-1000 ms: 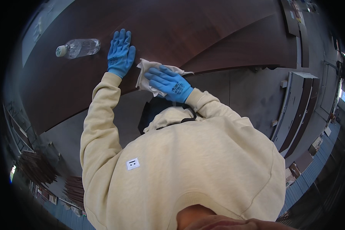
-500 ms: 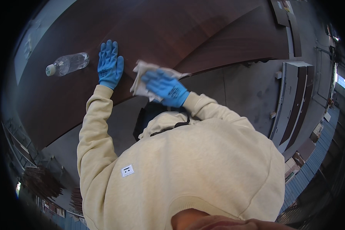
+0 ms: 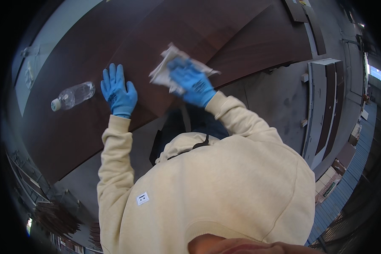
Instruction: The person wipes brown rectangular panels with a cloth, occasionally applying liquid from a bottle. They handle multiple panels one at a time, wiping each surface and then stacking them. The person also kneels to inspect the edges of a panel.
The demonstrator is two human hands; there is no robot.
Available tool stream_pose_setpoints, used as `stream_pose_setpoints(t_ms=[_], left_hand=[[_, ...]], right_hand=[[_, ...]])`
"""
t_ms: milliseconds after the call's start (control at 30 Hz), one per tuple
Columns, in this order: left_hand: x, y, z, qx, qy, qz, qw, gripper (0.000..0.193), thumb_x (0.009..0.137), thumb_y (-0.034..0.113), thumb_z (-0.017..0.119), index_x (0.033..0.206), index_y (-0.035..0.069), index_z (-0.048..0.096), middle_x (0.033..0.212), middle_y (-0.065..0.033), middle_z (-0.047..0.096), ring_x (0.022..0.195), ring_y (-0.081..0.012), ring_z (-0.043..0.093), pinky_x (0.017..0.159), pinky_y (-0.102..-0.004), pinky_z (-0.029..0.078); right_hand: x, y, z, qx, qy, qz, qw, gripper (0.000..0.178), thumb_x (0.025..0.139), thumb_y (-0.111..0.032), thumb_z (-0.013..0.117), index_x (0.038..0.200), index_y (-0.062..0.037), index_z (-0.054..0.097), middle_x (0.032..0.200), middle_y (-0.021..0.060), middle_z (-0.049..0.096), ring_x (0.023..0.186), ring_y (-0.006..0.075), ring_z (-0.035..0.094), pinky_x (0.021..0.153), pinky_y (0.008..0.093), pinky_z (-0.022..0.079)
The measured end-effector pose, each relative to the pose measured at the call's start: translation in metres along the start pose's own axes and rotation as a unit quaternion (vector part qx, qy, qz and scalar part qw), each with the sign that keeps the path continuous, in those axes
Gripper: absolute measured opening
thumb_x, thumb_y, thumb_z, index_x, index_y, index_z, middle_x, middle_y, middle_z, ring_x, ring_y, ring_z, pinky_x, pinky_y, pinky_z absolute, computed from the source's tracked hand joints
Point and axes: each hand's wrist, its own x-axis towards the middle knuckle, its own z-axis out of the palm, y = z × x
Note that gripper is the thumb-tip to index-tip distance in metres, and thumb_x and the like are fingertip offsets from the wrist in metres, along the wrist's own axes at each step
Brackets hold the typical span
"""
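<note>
From my remote view, my right hand [image 3: 191, 81] lies flat over the white cloth [image 3: 160, 75] by the counter's [image 3: 72, 139] near edge; my left hand [image 3: 119, 94], bare-palmed and fingers apart, lies left of it.

No legible words: blurred print [image 3: 113, 98] on blue gloves [image 3: 122, 96], dark-marked patch [image 3: 142, 198] on sweatshirt [image 3: 241, 182]

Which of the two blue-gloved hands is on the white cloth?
The right hand, lying over the white cloth. The left hand has no cloth: it rests fingers spread on the dark brown panel, beside the clear bottle.
</note>
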Motion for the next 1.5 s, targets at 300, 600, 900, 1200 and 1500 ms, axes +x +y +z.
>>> stream_pose_setpoints(t_ms=[300, 600, 900, 1200, 1500], left_hand=[[0.029, 0.127, 0.040, -0.197, 0.181, -0.068, 0.961, 0.073, 0.109, 0.051, 0.055, 0.160, -0.001, 0.047, 0.166, -0.0248, 0.045, 0.156, -0.0463, 0.039, 0.127, -0.0586, 0.031], [0.043, 0.140, 0.038, -0.015, 0.059, -0.067, 0.996, 0.085, 0.105, 0.062, 0.054, 0.165, 0.003, 0.040, 0.172, -0.0220, 0.037, 0.160, -0.0434, 0.032, 0.130, -0.0578, 0.024], [0.056, 0.151, 0.037, 0.029, 0.025, -0.072, 0.997, 0.085, 0.105, 0.058, 0.055, 0.167, 0.003, 0.037, 0.173, -0.0233, 0.036, 0.160, -0.0446, 0.033, 0.130, -0.0575, 0.026], [0.059, 0.155, 0.035, 0.028, 0.016, -0.081, 0.996, 0.087, 0.104, 0.059, 0.054, 0.168, 0.004, 0.035, 0.173, -0.0225, 0.035, 0.161, -0.0437, 0.031, 0.131, -0.0570, 0.024], [0.055, 0.152, 0.034, 0.040, 0.009, -0.087, 0.995, 0.088, 0.104, 0.061, 0.053, 0.169, 0.005, 0.034, 0.173, -0.0229, 0.035, 0.160, -0.0440, 0.032, 0.131, -0.0574, 0.024]], right_hand=[[0.018, 0.088, -0.022, 0.018, 0.060, -0.028, 0.998, 0.061, 0.092, -0.026, 0.075, 0.149, -0.0082, 0.061, 0.156, 0.0135, 0.059, 0.151, 0.0316, 0.049, 0.128, 0.0516, 0.036], [0.117, 0.507, -0.160, -0.200, 0.177, 0.206, 0.941, 0.048, 0.110, -0.039, 0.048, 0.137, -0.0038, 0.065, 0.154, 0.0242, 0.057, 0.143, 0.0432, 0.051, 0.119, 0.0555, 0.038], [0.057, 0.221, -0.093, 0.043, -0.023, -0.034, 0.998, 0.046, 0.092, -0.023, 0.073, 0.136, -0.0085, 0.071, 0.152, 0.0104, 0.063, 0.146, 0.0264, 0.056, 0.123, 0.0472, 0.045], [0.095, 0.493, -0.167, -0.129, 0.250, 0.146, 0.949, 0.048, 0.097, -0.032, 0.071, 0.133, -0.0003, 0.069, 0.142, 0.0251, 0.066, 0.133, 0.0441, 0.061, 0.119, 0.0564, 0.041], [0.076, 0.376, -0.117, -0.134, 0.182, 0.114, 0.967, 0.066, 0.095, -0.035, 0.075, 0.148, 0.0011, 0.058, 0.152, 0.0261, 0.058, 0.137, 0.0455, 0.058, 0.124, 0.0591, 0.037]])
